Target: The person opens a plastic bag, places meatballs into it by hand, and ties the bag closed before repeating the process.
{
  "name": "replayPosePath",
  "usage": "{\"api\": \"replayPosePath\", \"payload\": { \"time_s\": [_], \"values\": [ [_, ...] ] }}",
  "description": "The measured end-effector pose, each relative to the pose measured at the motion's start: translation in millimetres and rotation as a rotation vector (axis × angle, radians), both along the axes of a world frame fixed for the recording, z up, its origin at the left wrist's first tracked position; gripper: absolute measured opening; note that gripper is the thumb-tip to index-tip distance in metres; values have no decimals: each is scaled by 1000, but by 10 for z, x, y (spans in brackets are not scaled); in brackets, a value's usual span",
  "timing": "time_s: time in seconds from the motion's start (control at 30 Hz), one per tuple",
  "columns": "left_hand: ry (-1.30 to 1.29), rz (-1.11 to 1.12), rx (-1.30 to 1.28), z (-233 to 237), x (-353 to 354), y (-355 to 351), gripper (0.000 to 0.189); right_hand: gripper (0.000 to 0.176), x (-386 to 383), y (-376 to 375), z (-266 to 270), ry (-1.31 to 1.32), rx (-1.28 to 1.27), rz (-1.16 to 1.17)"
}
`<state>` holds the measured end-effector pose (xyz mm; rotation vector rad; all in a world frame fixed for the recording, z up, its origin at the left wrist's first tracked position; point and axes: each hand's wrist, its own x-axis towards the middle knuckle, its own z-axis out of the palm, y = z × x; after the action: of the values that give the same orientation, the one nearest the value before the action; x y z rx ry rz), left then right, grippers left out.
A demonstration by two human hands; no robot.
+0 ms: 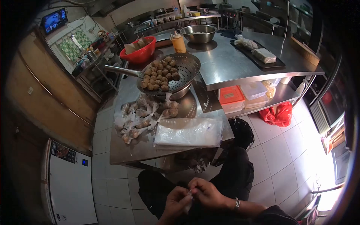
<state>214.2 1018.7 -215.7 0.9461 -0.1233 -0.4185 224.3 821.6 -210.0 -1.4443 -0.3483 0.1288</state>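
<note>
Above my lap, my left hand [177, 200] and my right hand [206, 193] meet, fingertips pinched together. Between them is a bit of whitish, see-through plastic bag [188, 207]; most of it is hidden by my fingers, and its contents do not show. On the steel table ahead lies a flat stack of clear plastic bags [188, 132]. Left of the stack is a heap of knotted bags [135, 117] with brown balls inside. Behind these, a perforated strainer [189, 69] with a long handle holds loose brown meatballs [160, 75] and rests on a steel bowl [181, 93].
A red basin [139, 56], a sauce squeeze bottle [178, 43] and a large steel bowl [198, 35] stand farther back. On the right-hand table is a black tray [268, 64] with wrapped packs. A black bin bag [243, 133] and a red bag [277, 115] are low on the right.
</note>
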Motion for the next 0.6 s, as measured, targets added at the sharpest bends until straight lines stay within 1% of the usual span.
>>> {"api": "replayPosePath", "payload": {
  "time_s": [0.03,0.07,0.1,0.13,0.17,0.2,0.27,0.3,0.37,0.4,0.47,0.5,0.57,0.6],
  "values": [
    [4,-48,131,38,6,-2,19,4,-6,-14,-19,124,82,-26],
    [10,-96,261,85,10,-9,20,4,-24,-25,-15,124,86,-19],
    [7,-91,265,143,30,-27,20,5,-31,-43,15,153,218,-88],
    [-119,-105,437,256,51,-60,21,8,-32,-66,36,183,353,-159],
    [-247,-120,608,359,75,-92,22,11,-13,-128,18,228,417,-174],
    [-247,-122,612,443,97,-124,22,11,24,-159,12,228,421,-174],
    [-341,-63,774,570,151,-181,20,15,75,-203,6,-84,250,-258],
    [-341,-63,777,577,212,-182,20,15,55,-216,17,-84,253,-257],
    [-746,-110,916,591,354,-134,18,17,6,-225,67,97,391,-255],
    [-747,-108,917,625,391,-117,18,17,8,-230,84,95,393,-253],
    [-974,-80,1083,724,479,-98,16,13,41,-266,119,55,398,-269],
    [-1062,21,1142,772,585,-63,16,13,86,-314,139,53,400,-274],
    [-1233,238,1223,902,912,87,21,12,210,-487,203,-144,162,-479],
    [-1321,361,1240,996,1147,165,25,17,298,-593,246,-170,58,-635]
  ]
}}
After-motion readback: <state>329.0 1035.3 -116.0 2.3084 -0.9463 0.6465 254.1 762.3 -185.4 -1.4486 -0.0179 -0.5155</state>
